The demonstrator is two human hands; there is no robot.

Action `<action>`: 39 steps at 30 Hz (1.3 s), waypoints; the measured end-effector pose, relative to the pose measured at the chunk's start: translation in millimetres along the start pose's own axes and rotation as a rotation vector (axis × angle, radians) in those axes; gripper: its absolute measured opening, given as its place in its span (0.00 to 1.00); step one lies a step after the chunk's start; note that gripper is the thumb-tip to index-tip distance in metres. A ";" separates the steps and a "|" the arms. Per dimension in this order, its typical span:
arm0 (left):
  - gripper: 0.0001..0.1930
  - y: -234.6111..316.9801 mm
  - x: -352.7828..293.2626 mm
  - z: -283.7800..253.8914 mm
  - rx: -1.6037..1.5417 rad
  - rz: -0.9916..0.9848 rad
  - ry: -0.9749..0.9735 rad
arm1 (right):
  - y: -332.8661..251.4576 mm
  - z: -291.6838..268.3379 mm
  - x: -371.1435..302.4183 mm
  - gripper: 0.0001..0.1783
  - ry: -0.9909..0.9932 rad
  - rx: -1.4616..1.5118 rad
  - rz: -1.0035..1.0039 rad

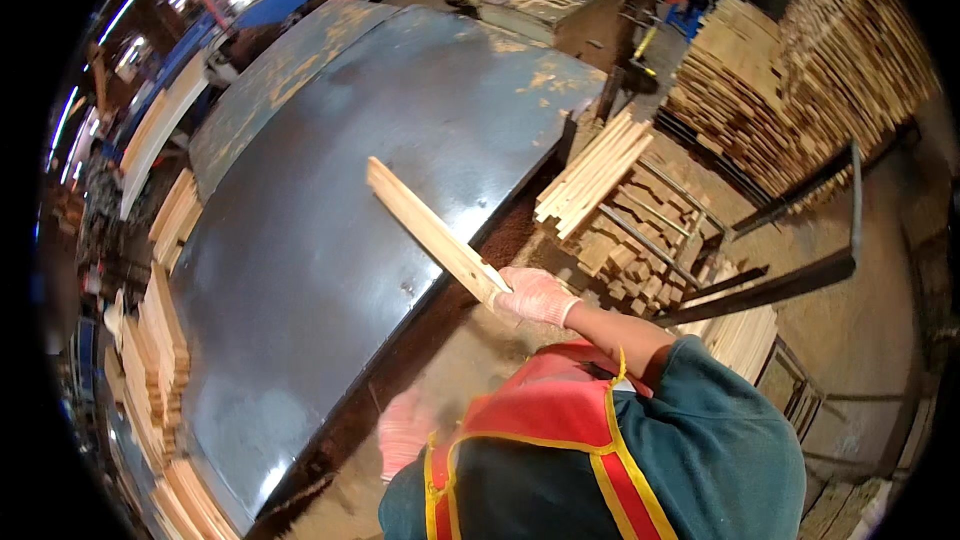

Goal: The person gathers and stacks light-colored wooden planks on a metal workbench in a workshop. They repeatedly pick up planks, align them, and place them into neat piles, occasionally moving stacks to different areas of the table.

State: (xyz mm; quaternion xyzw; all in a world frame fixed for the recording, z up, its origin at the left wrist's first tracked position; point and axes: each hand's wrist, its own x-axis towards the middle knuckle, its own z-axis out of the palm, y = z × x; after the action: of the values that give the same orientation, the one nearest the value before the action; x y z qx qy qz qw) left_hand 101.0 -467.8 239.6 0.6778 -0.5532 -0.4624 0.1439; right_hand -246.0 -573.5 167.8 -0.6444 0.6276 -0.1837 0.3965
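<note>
In my right hand [540,296], in a pale pink work glove, is one end of a wooden board [430,228]. The fingers are closed round that end, and the board slants away to the left over the front edge of a large grey metal table [300,250]. I cannot tell whether the board touches the metal. My left hand [403,428], gloved alike, hangs low near the table's front edge. Motion smears its fingers, and nothing can be made out in it.
Stacked boards [160,360] line the table's left side. To the right, a bundle of wooden strips [597,172] lies on a metal-framed cart [690,230] with short wood blocks. Tall lumber piles [735,90] stand behind. A machine housing [550,10] sits at the far edge.
</note>
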 end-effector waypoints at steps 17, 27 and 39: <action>0.21 76.7 141.3 79.9 0.682 0.497 -0.557 | 101.4 -79.2 -156.7 0.42 0.527 0.528 0.506; 0.16 167.0 312.4 274.7 0.499 0.057 -0.794 | 341.8 -92.1 -27.6 0.60 0.825 0.731 0.874; 0.30 100.0 403.8 446.3 0.929 0.392 -0.768 | 455.5 -139.8 86.1 0.49 0.210 0.992 0.620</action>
State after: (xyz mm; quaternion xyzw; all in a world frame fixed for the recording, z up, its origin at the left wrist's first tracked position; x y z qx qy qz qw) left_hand -327.6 -717.6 -115.4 0.3414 -0.8222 -0.3494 -0.2921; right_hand -638.3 -648.4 -106.1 -0.1471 0.6618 -0.3933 0.6211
